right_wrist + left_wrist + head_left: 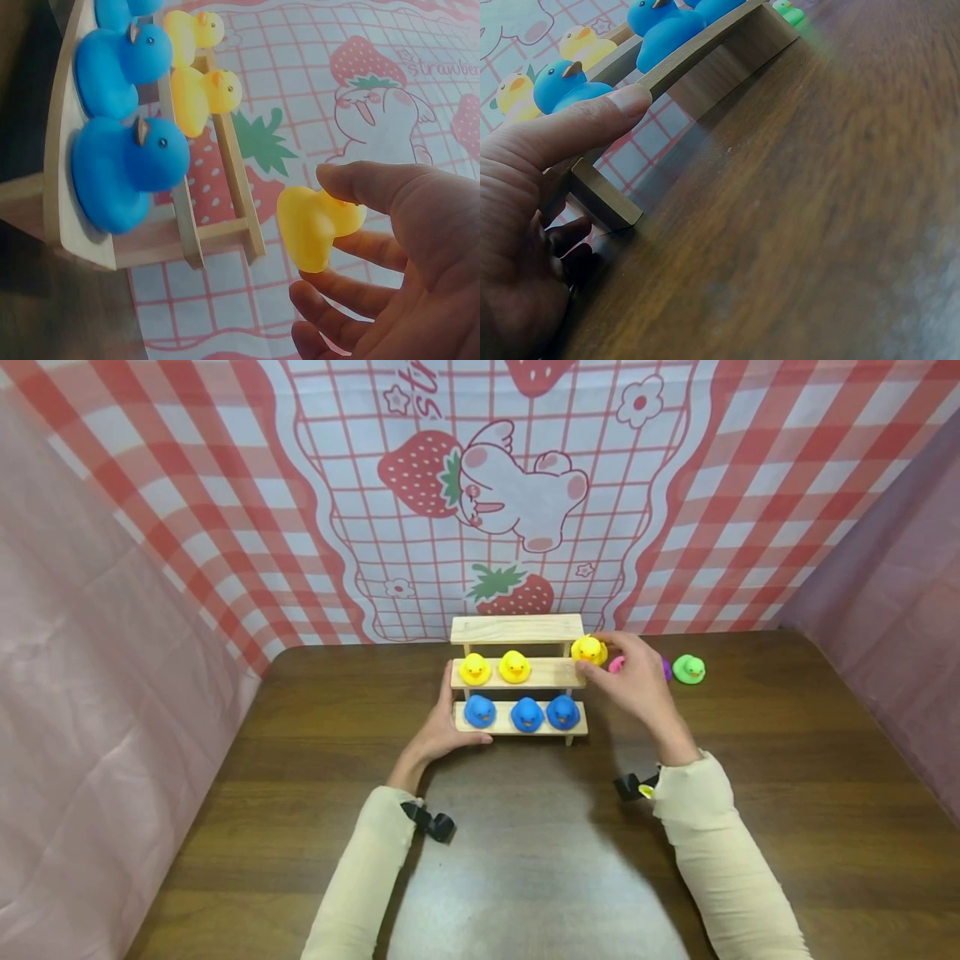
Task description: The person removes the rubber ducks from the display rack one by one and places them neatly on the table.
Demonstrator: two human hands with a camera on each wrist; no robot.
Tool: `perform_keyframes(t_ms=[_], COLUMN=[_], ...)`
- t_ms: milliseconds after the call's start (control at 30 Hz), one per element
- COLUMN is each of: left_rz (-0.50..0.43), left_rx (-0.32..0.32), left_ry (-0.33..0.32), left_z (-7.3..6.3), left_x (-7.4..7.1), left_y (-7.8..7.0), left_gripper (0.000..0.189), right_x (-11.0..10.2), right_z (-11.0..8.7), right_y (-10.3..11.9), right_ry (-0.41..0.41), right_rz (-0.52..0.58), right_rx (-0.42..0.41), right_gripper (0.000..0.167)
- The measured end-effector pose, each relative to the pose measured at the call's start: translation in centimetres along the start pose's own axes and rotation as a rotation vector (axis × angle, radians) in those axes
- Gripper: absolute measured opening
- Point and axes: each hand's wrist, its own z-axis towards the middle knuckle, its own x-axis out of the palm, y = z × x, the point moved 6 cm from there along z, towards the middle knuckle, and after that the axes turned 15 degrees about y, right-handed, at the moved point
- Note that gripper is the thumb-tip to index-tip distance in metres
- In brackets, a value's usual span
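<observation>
A three-step wooden rack [517, 628] stands at the back of the table. My left hand [438, 732] grips its left end, the thumb [592, 124] lying along the front edge of the lowest step. Between thumb and fingers my right hand [636, 681] pinches a yellow rubber duck [315, 225], held just off the right end of the middle step. Two more yellow ducks, one at the left end [475, 669] and another beside it [514, 667], sit on that step. Three blue rubber ducks [527, 715] occupy the lowest step. The top step carries nothing.
Right of the rack, a green duck [689, 669] sits on the wooden table [787, 760]. Pink [617, 664] and purple [666, 669] ducks are partly hidden behind my right hand. A strawberry-patterned cloth [337, 527] hangs behind the table.
</observation>
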Motion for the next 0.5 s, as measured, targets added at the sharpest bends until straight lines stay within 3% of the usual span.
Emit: perform_keyframes(t_ms=[267, 500], left_rz=[0.005, 0.000], left_rx=[0.000, 0.009], left_ry=[0.020, -0.002], left_z=[-0.1, 0.0], left_x=[0.1, 0.0], left_y=[-0.6, 0.1], left_gripper=[0.137, 0.138], right_x=[-0.9, -1.6], right_z=[-0.4, -1.0], right_y=[-1.6, -3.0], right_ry=[-0.006, -0.017], right_rz=[0.019, 0.022], right_rx=[0.021, 0.021], right_gripper=[0.049, 0.048])
